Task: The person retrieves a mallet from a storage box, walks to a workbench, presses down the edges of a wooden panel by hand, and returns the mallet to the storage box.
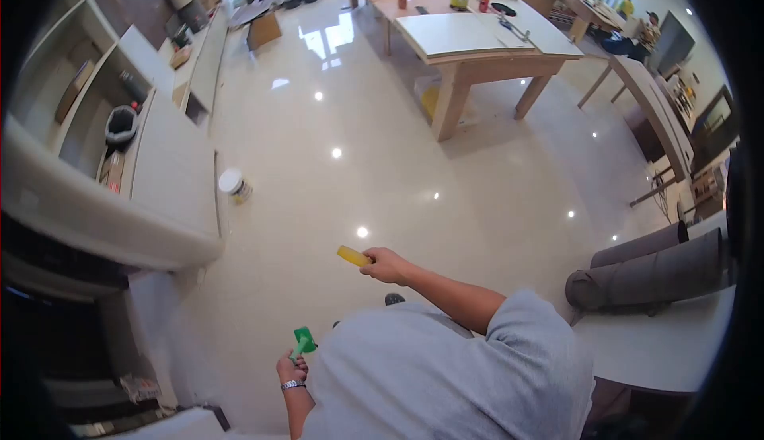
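Note:
My right hand (385, 266) is closed on a yellow object (352, 256), a flat piece that sticks out to the left over the glossy floor. Lower and to the left, my left hand (291, 368), with a metal watch on the wrist, grips a green tool (303, 341) by its handle; the tool's broad green head points up. The two hands are apart, both over the floor in front of my grey shirt. A dark shoe (395, 300) shows just below my right hand.
A white bucket (235, 185) stands on the floor by the white cabinet (175, 153). Wooden worktables (469, 70) with bottles and boards stand ahead. Dark rolls (649, 273) lie at the right. Two people (637, 30) are far off at the upper right.

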Available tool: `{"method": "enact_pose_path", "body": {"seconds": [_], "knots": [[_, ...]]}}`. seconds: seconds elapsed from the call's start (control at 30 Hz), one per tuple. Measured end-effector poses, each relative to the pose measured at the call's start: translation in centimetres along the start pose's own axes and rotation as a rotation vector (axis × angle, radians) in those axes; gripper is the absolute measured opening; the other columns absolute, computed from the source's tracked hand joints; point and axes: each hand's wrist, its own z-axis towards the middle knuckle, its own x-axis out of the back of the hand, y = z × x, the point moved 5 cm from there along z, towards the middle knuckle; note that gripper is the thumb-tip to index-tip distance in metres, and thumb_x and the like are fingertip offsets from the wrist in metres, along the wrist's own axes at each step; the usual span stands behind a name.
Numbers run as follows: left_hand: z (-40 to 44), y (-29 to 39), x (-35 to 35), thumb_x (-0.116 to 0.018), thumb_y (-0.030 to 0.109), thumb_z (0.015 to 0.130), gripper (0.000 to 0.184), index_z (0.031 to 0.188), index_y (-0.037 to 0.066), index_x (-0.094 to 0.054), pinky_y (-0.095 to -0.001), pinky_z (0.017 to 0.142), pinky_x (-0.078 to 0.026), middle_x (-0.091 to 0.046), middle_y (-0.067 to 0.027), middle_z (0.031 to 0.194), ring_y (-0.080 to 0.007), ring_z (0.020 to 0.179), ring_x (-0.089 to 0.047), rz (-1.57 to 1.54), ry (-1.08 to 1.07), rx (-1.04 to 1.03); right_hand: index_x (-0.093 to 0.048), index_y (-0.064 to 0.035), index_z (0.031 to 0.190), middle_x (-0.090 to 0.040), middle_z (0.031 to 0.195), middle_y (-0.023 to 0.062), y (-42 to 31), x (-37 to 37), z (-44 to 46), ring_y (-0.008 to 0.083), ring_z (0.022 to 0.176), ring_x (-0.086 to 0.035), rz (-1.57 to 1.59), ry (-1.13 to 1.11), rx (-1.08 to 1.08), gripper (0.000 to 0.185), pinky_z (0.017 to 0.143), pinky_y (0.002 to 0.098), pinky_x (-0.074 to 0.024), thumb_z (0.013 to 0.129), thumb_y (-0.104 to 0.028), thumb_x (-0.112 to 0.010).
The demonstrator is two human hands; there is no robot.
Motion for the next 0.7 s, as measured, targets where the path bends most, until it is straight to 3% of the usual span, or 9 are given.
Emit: {"method": "enact_pose_path", "body": {"seconds": [0.03,0.1,0.2,0.3,0.33,0.43,0.57,0.63,0.7], "knots": [[-1.6,2.4,-3.6,-0.052,0.031,0.097,0.028,0.106,0.004,-0.053,-0.0250,0.041,-0.034,-0.050,-0.0047,0.066,-0.0120,0.048,-0.044,0.036,-0.068,-0.045,-0.063,0.0010,0.118,-0.064,0.087,0.0070,0.4,1.4,0.4,0.0156,0.077,-0.058,0.021,0.026,-0.012,0.038,0.070,0.0318,-0.0479,0.085,-0.017,-0.066],[-6.6,6.8,-10.2,-0.052,0.030,0.098,0.040,0.129,0.005,-0.049,-0.0240,0.044,-0.036,-0.054,-0.0058,0.075,-0.0121,0.052,-0.046,0.106,-0.239,-0.262,-0.063,0.0014,0.119,-0.064,0.088,0.0083,0.6,3.8,2.2,0.0172,0.078,-0.059,0.029,0.067,-0.012,0.039,0.071,0.0326,-0.0482,0.085,-0.019,-0.066],[-14.2,12.1,-19.6,-0.053,0.027,0.099,0.053,0.147,0.009,-0.036,-0.0251,0.050,-0.040,-0.057,-0.0068,0.084,-0.0136,0.057,-0.050,0.162,-0.548,-0.498,-0.063,0.0020,0.119,-0.066,0.092,0.0116,-0.1,6.2,5.5,0.0203,0.083,-0.061,0.033,0.105,-0.005,0.041,0.074,0.0343,-0.0494,0.085,-0.020,-0.066],[-17.3,16.5,-25.2,-0.054,0.020,0.099,0.057,0.150,0.008,-0.029,-0.0275,0.057,-0.046,-0.059,-0.0077,0.089,-0.0164,0.063,-0.056,0.220,-0.715,-0.714,-0.065,0.0016,0.117,-0.065,0.089,0.0094,-2.4,8.2,9.2,0.0176,0.079,-0.060,0.094,0.130,-0.033,0.038,0.072,0.0326,-0.0485,0.085,-0.020,-0.067],[-18.8,17.8,-27.1,-0.059,0.014,0.095,0.058,0.146,0.004,-0.033,-0.0297,0.064,-0.050,-0.060,-0.0079,0.088,-0.0186,0.070,-0.061,0.327,-0.755,-0.730,-0.065,0.0010,0.116,-0.064,0.086,0.0073,-3.0,9.1,10.2,0.0155,0.077,-0.058,0.093,0.142,-0.036,0.037,0.069,0.0312,-0.0477,0.085,-0.019,-0.067],[-14.2,22.3,-29.8,-0.064,0.010,0.090,0.053,0.137,-0.002,-0.042,-0.0292,0.064,-0.051,-0.059,-0.0070,0.084,-0.0184,0.070,-0.062,0.638,-0.905,-0.748,-0.065,0.0004,0.114,-0.063,0.084,0.0054,-4.0,11.2,13.9,0.0139,0.075,-0.057,0.057,0.178,-0.056,0.034,0.068,0.0302,-0.0470,0.086,-0.019,-0.068],[-11.5,27.9,-39.5,-0.067,0.010,0.086,0.025,0.106,-0.002,-0.056,-0.0282,0.050,-0.047,-0.056,-0.0037,0.070,-0.0143,0.056,-0.057,0.771,-0.697,-0.755,-0.064,-0.0007,0.120,-0.068,0.092,0.0110,-7.5,14.6,17.9,0.0208,0.083,-0.062,-0.099,0.240,-0.094,0.041,0.075,0.0339,-0.0498,0.084,-0.021,-0.068],[-9.1,30.0,-45.2,-0.068,0.012,0.086,0.016,0.091,0.000,-0.057,-0.0279,0.044,-0.044,-0.055,-0.0026,0.064,-0.0123,0.048,-0.053,0.951,-0.561,-0.836,-0.065,0.0006,0.116,-0.066,0.089,0.0088,-10.0,16.2,19.5,0.0179,0.081,-0.060,-0.065,0.277,-0.047,0.038,0.074,0.0325,-0.0490,0.085,-0.019,-0.069],[-8.1,30.6,-50.8,-0.069,0.013,0.086,0.018,0.084,0.002,-0.055,-0.0278,0.041,-0.042,-0.054,-0.0021,0.061,-0.0114,0.045,-0.051,0.999,-0.597,-0.804,-0.065,0.0012,0.115,-0.066,0.089,0.0078,-11.7,18.0,20.5,0.0165,0.080,-0.060,-0.046,0.332,-0.004,0.037,0.074,0.0317,-0.0487,0.085,-0.018,-0.070]]}}
